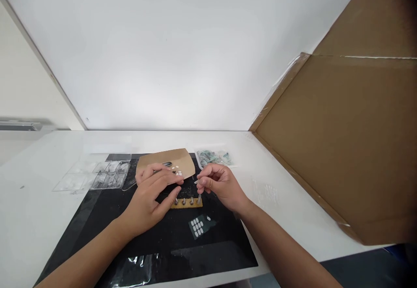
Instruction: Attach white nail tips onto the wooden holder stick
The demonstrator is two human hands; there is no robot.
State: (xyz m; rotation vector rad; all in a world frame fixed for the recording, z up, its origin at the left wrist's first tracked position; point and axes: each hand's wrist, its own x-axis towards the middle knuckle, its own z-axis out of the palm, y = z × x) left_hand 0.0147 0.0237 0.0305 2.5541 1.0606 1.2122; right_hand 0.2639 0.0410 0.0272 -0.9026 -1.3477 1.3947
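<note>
Stretched out with fingers apart, my left hand [154, 194] hovers by the near edge of a brown cardboard piece [166, 157] and appears to hold nothing. My right hand [220, 184] is closed in a pinch on a small pale piece [196, 182], too small to name exactly. Below the fingers lies a yellowish strip [187, 206] with several small upright metal posts along it. Some small white ovals [177, 173] lie on the cardboard, partly hidden by my left hand. Nearer to me is a dark green sheet [197, 227] bearing several white ovals.
A black mat [156, 244] covers part of the white table. At left stands a clear compartment box [110, 175] with small contents. Behind my right hand is a clear tray or bag of greenish packets [213, 157]. A large cardboard panel [342, 149] rises at right.
</note>
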